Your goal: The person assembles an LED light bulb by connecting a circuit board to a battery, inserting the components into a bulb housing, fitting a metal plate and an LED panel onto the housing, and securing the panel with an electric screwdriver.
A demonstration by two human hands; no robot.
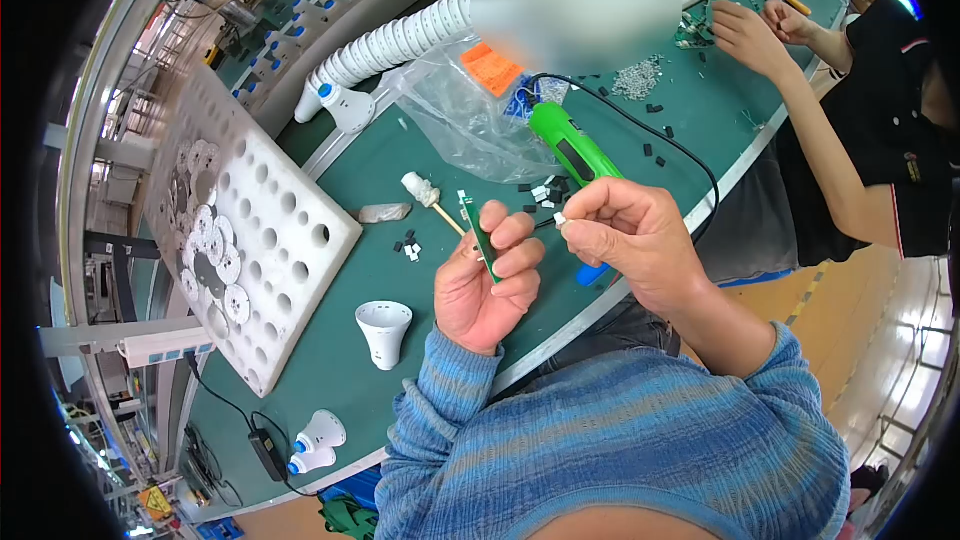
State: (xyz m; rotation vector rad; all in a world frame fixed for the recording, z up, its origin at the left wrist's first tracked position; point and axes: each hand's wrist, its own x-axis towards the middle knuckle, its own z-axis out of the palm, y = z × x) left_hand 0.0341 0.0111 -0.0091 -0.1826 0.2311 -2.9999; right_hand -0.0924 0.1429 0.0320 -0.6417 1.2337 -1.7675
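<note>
My left hand (490, 285) is closed around a narrow green circuit board (479, 236), which stands nearly upright between the thumb and fingers. To its right, my right hand (640, 240) pinches a small white piece (560, 220) between thumb and forefinger, apart from the board. Behind the hands lies a green electric screwdriver-like tool (575, 143) with a black cable. A stick with a white wrapped head (421, 189) lies just beyond my left hand. Small black and white pieces (545, 192) are scattered near the tool. A white bulb housing (384, 333) stands left of my left wrist.
A white foam board with holes (290, 270) leans at the left, holding round white discs. A row of nested white housings (390, 45) lies at the back beside a clear plastic bag (440, 125). At the right, a co-worker's hands (750, 35) handle small parts.
</note>
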